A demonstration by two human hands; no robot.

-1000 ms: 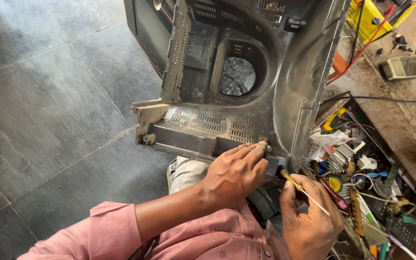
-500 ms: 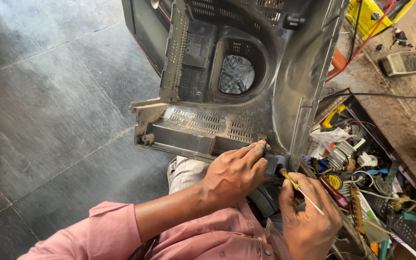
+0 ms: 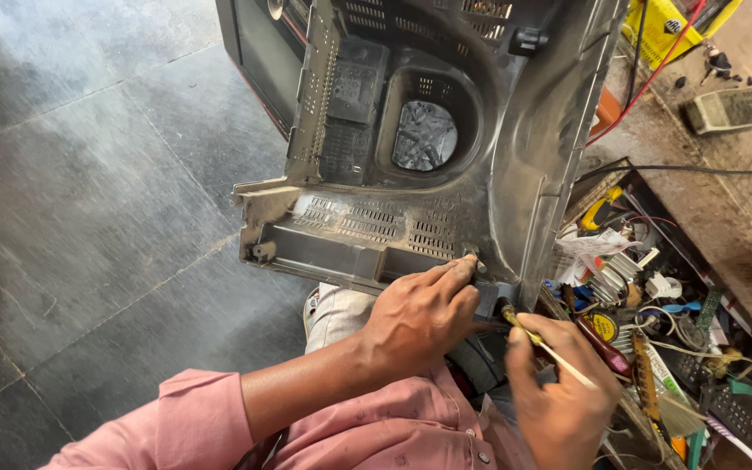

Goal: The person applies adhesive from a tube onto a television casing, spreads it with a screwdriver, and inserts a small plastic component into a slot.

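Observation:
A dusty grey plastic rear housing [image 3: 411, 130] of an old television stands upright on the floor in front of me. My left hand [image 3: 424, 318] rests on its lower right corner, fingers curled around the edge near a small screw post [image 3: 472, 257]. My right hand [image 3: 563, 396] grips a yellow-handled screwdriver [image 3: 537, 339], its tip pointing at the same bottom corner of the housing. Pink shirt sleeves cover both my arms.
A dark tiled floor [image 3: 89, 200] spreads to the left. On the right, an open drawer [image 3: 654, 305] holds tangled wires, circuit parts and tools. Above it a worn wooden bench [image 3: 698, 174] carries a grey remote [image 3: 728, 109], red and black cables and a yellow box [image 3: 668, 26].
The view has shifted slightly; both hands stay at the housing's lower right corner with the screwdriver held in the same place.

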